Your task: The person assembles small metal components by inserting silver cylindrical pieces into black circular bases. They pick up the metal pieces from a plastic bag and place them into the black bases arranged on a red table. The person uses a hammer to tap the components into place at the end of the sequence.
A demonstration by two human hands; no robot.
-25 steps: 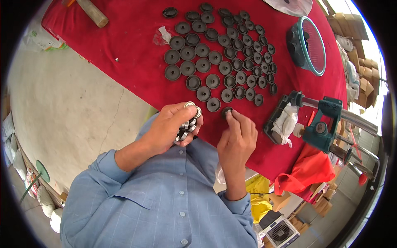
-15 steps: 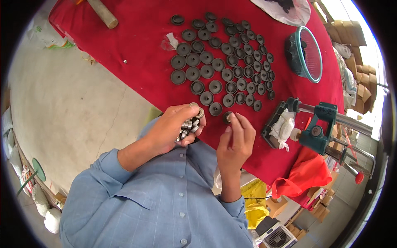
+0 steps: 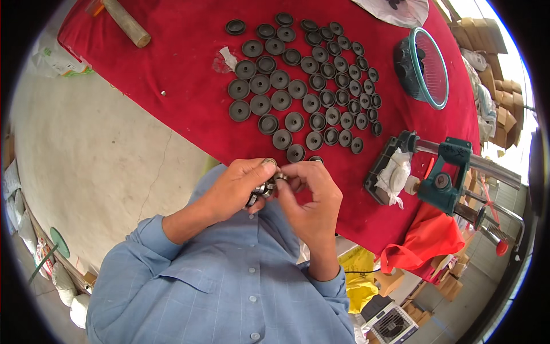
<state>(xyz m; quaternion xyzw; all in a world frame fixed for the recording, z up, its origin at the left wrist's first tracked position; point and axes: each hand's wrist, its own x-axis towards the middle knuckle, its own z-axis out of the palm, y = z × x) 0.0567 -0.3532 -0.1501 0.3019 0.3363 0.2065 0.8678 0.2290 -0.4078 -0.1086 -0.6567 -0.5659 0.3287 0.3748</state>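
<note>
My left hand (image 3: 229, 188) is closed around a cluster of small shiny metal bearings (image 3: 261, 189). Against it, my right hand (image 3: 318, 198) pinches a single bearing (image 3: 281, 176) between thumb and fingers, just above the others. Beyond both hands, many dark grey round wheels (image 3: 294, 121) with raised rims and centre hubs lie in loose rows on the red cloth. The nearest wheel (image 3: 315, 159) is partly covered by my right hand. Another wheel (image 3: 295, 153) lies just left of it.
A teal-rimmed basket (image 3: 413, 69) stands at the far right, holding dark pieces. Nearer is a green hand press (image 3: 444, 180) with a white plastic bag (image 3: 394, 175) on its base. A wooden handle (image 3: 127, 23) lies far left. Red bag (image 3: 424, 236) hangs by the table edge.
My right hand has drawn back from the nearest wheel to my left hand and now pinches a bearing there. That wheel stays on the cloth. The view has shifted slightly.
</note>
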